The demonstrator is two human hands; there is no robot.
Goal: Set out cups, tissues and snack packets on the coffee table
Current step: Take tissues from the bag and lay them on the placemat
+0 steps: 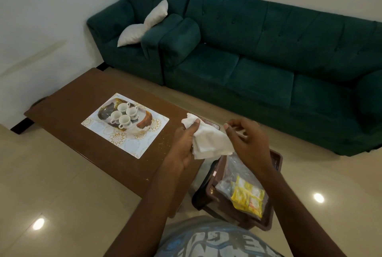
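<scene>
Green sofa (258,66) at back. Brown counter (68,99) in front w/ placemat (132,145), tray (144,121) and 4 cups (124,120) on it. Brown tub (206,192) on floor by counter's near end, yellow snack packets (248,196) inside. Both forearms reach fwd. Left hand (184,145) grips white tissues (208,141) above counter's end, thumb on top. Right hand (248,141) just beside, fingers curled at tissues' edge; can't tell if pinching.

You have a single view: the wide-angle camera on your head, tilted forward and down. Your left hand (184,143) and right hand (247,142) sit close below centre, toward 6 o'clock. The coffee table (62,114) stretches away toward 9 o'clock, and the sofa (268,60) lies farthest, from 12 to 3 o'clock.
</scene>
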